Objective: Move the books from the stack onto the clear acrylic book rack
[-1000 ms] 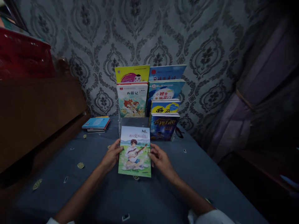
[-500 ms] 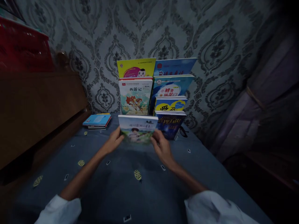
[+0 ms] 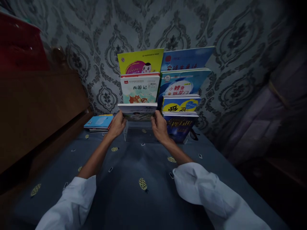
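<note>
Between my two hands is a book (image 3: 137,110) with a landscape on its cover, tipped so that its top edge faces me. My left hand (image 3: 117,124) grips its left edge and my right hand (image 3: 159,126) its right edge, both closed on it. Below the book shows part of a clear book stand (image 3: 139,135). Behind it stand a white book (image 3: 140,88) and a yellow-green book (image 3: 141,60). To their right are blue books (image 3: 187,81), a yellow and blue book (image 3: 181,104) and a dark blue book (image 3: 181,127) in front.
A small stack of books (image 3: 98,122) lies at the left on the dark patterned bedsheet (image 3: 120,198). Dark glasses (image 3: 193,134) lie beside the stand. A wooden headboard (image 3: 40,108) and a red bag (image 3: 21,44) are at the left, a curtain (image 3: 259,121) at the right.
Both hands have moved forward and up with the book, toward the white book. The book has tipped flatter, and the clear stand beneath it has come into view.
</note>
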Demonstrator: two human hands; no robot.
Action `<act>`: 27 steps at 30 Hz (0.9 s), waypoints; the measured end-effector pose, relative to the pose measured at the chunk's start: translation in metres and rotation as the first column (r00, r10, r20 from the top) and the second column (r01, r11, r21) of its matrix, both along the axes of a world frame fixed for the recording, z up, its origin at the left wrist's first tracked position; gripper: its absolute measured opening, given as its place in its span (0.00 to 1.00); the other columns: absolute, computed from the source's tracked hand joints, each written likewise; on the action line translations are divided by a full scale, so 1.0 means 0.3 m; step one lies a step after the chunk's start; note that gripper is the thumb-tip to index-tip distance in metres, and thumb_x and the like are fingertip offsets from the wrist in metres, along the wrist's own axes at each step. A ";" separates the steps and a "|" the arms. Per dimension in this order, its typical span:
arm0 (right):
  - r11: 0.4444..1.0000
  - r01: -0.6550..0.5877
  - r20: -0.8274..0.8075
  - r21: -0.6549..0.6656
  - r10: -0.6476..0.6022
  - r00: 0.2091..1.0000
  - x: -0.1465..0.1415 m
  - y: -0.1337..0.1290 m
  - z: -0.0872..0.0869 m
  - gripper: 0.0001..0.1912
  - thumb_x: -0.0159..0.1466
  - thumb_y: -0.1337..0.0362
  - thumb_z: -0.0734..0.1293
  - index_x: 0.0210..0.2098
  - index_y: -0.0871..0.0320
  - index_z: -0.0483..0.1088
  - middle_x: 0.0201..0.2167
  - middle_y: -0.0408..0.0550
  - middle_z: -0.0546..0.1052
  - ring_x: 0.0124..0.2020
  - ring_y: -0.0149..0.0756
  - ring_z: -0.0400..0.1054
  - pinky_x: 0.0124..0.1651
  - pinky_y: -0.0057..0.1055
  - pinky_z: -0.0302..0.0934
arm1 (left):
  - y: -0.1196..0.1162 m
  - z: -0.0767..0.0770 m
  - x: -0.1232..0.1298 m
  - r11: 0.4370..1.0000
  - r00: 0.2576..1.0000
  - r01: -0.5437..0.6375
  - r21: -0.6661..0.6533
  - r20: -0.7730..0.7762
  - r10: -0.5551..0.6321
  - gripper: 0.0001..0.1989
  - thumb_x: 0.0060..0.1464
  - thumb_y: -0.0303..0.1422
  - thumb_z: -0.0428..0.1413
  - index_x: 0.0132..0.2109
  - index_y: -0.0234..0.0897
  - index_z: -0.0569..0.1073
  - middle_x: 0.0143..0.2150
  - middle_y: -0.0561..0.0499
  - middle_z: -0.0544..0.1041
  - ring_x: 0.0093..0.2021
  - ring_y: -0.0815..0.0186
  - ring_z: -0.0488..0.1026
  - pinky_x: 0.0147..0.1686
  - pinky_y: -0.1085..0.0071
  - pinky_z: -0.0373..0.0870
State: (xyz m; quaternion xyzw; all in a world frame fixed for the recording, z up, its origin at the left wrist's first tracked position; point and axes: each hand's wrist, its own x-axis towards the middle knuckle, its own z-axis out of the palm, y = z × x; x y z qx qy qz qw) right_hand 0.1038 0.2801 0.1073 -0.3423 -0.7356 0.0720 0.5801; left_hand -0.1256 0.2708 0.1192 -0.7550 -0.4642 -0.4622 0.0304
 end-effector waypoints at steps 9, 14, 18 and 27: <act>0.973 0.203 0.091 -0.114 -0.194 0.977 -0.029 0.094 -0.066 0.22 0.64 0.71 0.54 0.57 0.61 0.65 0.47 0.60 0.73 0.51 0.50 0.68 0.58 0.48 0.62 | 0.056 -0.030 0.038 0.992 0.985 -0.118 -0.042 0.121 0.122 0.07 0.64 0.29 0.48 0.48 0.38 0.66 0.43 0.46 0.76 0.44 0.60 0.73 0.47 0.67 0.66; 0.965 0.235 0.067 -0.120 -0.228 0.971 -0.070 0.070 -0.090 0.31 0.66 0.70 0.53 0.68 0.65 0.51 0.56 0.66 0.65 0.61 0.54 0.62 0.63 0.52 0.59 | 0.072 -0.014 0.053 0.975 0.970 -0.219 -0.032 0.101 0.221 0.05 0.64 0.32 0.49 0.41 0.38 0.69 0.40 0.46 0.76 0.42 0.59 0.73 0.43 0.67 0.65; 0.959 0.244 0.042 -0.141 -0.240 0.970 -0.104 0.049 -0.111 0.32 0.69 0.67 0.51 0.71 0.68 0.44 0.61 0.69 0.62 0.65 0.55 0.58 0.65 0.55 0.56 | 0.083 0.005 0.057 0.963 0.955 -0.266 -0.044 0.123 0.270 0.08 0.64 0.34 0.49 0.37 0.38 0.69 0.34 0.48 0.75 0.37 0.60 0.72 0.38 0.69 0.63; 0.968 0.216 0.135 -0.129 -0.199 0.971 -0.081 0.065 -0.104 0.31 0.69 0.67 0.51 0.71 0.65 0.51 0.55 0.65 0.72 0.59 0.56 0.66 0.62 0.54 0.60 | 0.132 0.050 0.015 0.938 0.924 -0.343 -0.042 0.163 0.345 0.16 0.64 0.38 0.48 0.28 0.39 0.66 0.24 0.53 0.68 0.29 0.65 0.65 0.30 0.72 0.56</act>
